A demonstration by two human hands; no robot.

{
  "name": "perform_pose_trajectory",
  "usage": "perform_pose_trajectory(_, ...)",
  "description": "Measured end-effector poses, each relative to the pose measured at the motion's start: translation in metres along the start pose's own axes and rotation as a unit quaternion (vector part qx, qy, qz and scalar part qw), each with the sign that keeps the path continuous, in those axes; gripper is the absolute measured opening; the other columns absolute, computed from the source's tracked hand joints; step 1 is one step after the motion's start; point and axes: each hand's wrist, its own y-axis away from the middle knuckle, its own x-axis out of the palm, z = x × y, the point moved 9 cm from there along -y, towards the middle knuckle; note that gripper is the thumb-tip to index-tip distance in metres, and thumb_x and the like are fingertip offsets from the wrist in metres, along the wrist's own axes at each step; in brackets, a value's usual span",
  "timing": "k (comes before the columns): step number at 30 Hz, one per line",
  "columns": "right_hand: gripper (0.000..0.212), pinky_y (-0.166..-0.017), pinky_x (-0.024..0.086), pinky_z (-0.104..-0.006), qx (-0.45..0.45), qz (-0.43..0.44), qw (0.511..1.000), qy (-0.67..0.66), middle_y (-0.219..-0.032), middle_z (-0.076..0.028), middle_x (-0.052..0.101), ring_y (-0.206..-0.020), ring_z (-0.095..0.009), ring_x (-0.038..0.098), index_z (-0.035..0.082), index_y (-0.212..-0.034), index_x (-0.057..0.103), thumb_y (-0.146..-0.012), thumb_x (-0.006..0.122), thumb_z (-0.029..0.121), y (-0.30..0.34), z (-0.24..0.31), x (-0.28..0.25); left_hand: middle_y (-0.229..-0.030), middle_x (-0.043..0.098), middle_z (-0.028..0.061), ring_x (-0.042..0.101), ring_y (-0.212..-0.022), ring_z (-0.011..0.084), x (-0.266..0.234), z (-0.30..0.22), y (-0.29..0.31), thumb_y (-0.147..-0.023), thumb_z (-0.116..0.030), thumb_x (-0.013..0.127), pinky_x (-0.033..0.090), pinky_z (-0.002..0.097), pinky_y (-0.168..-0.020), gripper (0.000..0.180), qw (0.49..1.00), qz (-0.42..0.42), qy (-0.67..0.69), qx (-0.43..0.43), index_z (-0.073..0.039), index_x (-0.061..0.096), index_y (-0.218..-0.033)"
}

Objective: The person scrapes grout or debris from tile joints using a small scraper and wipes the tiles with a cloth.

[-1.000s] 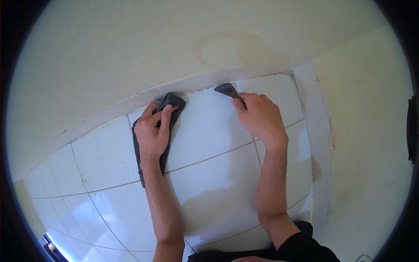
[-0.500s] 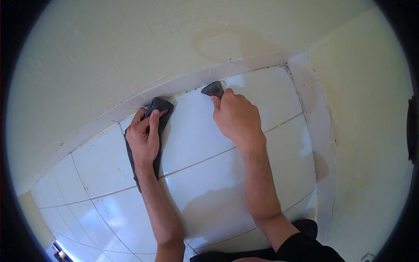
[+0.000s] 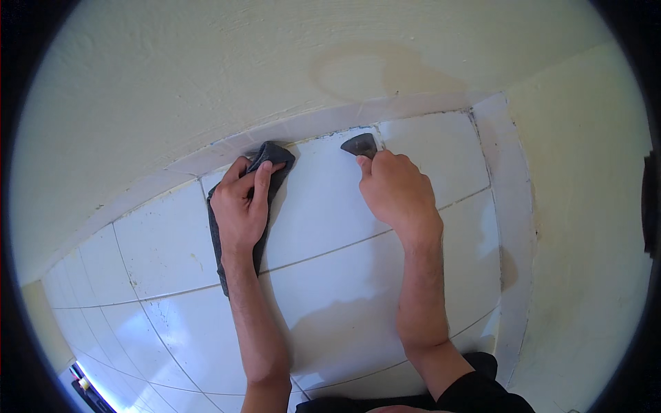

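A dark grey cloth (image 3: 278, 155) is bunched in my left hand (image 3: 241, 206), its long tail hanging back under my wrist over the white floor tiles (image 3: 313, 213). My fingers and thumb close round its folded top, close to the foot of the wall. My right hand (image 3: 401, 189) grips a scraper (image 3: 359, 144) with a dark, fan-shaped blade. That blade lies just short of the joint between floor and wall, beside a tile seam. The scraper's handle is hidden inside my fist.
A pale skirting strip (image 3: 323, 125) runs along the cream wall (image 3: 227, 62) and turns at the corner on the right. Dirt marks the grout there. A dark object (image 3: 649, 206) shows at the far right rim, and dark items (image 3: 86, 389) at the lower left.
The view has shifted, so both hands appear farther right. The scraper blade has drawn back slightly from the wall joint. Both hands keep their grips.
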Motion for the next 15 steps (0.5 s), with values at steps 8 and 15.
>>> perform_pose_trajectory(8,0.041,-0.080,0.058,-0.0548,-0.003,-0.009,1.000,-0.011,-0.094,-0.024,0.075,-0.091,-0.044,0.074,-0.001,-0.096,0.073,-0.109,0.050,0.030,-0.0002,-0.0007,-0.0003,-0.079,0.045,0.0084,0.046,-0.068,0.0156,-0.0001,-0.0009,-0.0001,-0.108,-0.027,0.062,0.040,0.0314,-0.063,0.027,1.000,-0.003,-0.007,0.003,-0.009,0.082,-0.112)
perform_pose_trajectory(15,0.041,-0.079,0.058,-0.0551,-0.012,-0.013,0.999,-0.038,-0.094,-0.026,0.075,-0.090,-0.045,0.073,-0.002,-0.093,0.072,-0.109,0.051,0.030,-0.0002,-0.0014,0.0017,-0.079,0.054,0.0095,0.054,-0.062,0.0235,-0.0039,-0.0018,-0.0003,-0.106,-0.027,0.065,0.046,0.0343,-0.061,0.023,0.999,-0.023,-0.020,0.021,-0.013,0.084,-0.107)
